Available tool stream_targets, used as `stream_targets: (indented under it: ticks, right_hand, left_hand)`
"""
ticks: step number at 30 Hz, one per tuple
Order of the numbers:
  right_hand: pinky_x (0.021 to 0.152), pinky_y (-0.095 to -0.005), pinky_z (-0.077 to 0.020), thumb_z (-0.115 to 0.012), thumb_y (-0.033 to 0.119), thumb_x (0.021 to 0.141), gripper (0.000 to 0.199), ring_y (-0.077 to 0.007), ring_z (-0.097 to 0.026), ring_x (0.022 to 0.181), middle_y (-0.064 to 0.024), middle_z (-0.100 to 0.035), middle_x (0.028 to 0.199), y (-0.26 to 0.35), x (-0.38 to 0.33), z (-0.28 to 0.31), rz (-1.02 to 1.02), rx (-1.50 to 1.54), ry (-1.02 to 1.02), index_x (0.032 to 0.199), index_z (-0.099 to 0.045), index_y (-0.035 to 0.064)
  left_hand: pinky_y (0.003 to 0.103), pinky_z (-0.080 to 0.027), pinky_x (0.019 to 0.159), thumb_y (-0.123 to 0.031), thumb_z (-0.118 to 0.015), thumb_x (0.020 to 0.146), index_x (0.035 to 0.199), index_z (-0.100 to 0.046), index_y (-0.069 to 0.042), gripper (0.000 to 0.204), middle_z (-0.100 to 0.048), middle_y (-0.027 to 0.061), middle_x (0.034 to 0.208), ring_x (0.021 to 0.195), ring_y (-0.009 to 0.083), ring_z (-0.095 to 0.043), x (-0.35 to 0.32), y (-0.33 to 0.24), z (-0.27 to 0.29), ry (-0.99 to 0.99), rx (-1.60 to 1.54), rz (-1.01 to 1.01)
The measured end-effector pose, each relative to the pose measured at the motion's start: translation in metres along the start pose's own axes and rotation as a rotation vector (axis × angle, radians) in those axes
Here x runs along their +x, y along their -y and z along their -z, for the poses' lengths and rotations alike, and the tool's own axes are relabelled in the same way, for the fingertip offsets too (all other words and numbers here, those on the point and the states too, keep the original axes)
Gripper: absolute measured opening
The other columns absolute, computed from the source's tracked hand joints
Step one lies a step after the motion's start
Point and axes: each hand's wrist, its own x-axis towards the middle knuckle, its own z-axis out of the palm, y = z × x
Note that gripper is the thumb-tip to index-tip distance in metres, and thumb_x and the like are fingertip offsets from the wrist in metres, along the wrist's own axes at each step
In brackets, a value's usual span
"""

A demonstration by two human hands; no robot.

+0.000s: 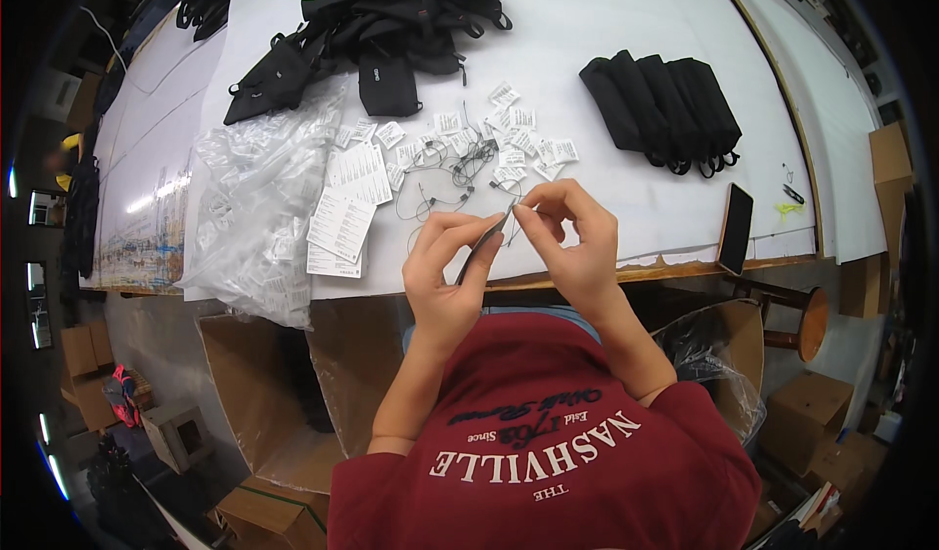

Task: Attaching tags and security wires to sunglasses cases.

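Observation:
My left hand pinches a thin dark tag held upright over the near edge of the white table. My right hand meets it from the right, thumb and forefinger pinched on a fine string at the tag's top. Just beyond the hands lie several small white paper tags and loose black strings. A stack of larger white printed cards lies to the left of the hands.
A crumpled clear plastic bag hangs over the table's near left edge. Black fabric pouches lie in a loose pile at the back and a neat row at the right. A phone rests near the right edge. Cardboard boxes stand below.

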Motion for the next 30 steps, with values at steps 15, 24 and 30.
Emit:
stream_targets:
  ticks: [15,24,30]
  right_hand:
    - [0.061,-0.0182,-0.0414,-0.068,0.001,0.082,0.009,-0.0044,-0.053,0.064,-0.0007,-0.061,0.075,0.003,-0.004,0.016,-0.236,0.213,0.113,0.089,-0.062,0.0]
    - [0.057,-0.0199,-0.0413,-0.071,-0.001,0.077,0.007,-0.0059,-0.054,0.061,-0.0027,-0.064,0.069,-0.005,-0.001,0.027,-0.081,0.114,0.313,0.08,-0.064,0.0001]
    - [0.056,-0.0199,-0.0408,-0.07,0.004,0.08,0.007,-0.006,-0.054,0.061,-0.0016,-0.062,0.07,-0.013,0.003,0.024,-0.229,0.199,0.391,0.083,-0.064,0.0013]
  left_hand:
    - [0.026,-0.048,0.063,0.012,-0.069,0.072,0.101,-0.071,-0.005,0.034,-0.062,0.0064,0.084,0.075,0.0158,-0.059,-0.004,-0.002,0.005,0.087,0.04,-0.092]
    - [0.022,-0.043,0.064,-0.014,-0.054,0.095,0.098,-0.065,0.002,0.02,-0.06,0.0047,0.079,0.071,0.0099,-0.055,0.004,0.01,0.016,0.315,-0.742,0.461]
    - [0.021,-0.042,0.062,-0.008,-0.056,0.092,0.094,-0.059,0.0,0.009,-0.055,0.0029,0.079,0.066,0.007,-0.052,0.002,0.026,0.008,0.425,-0.406,0.378]
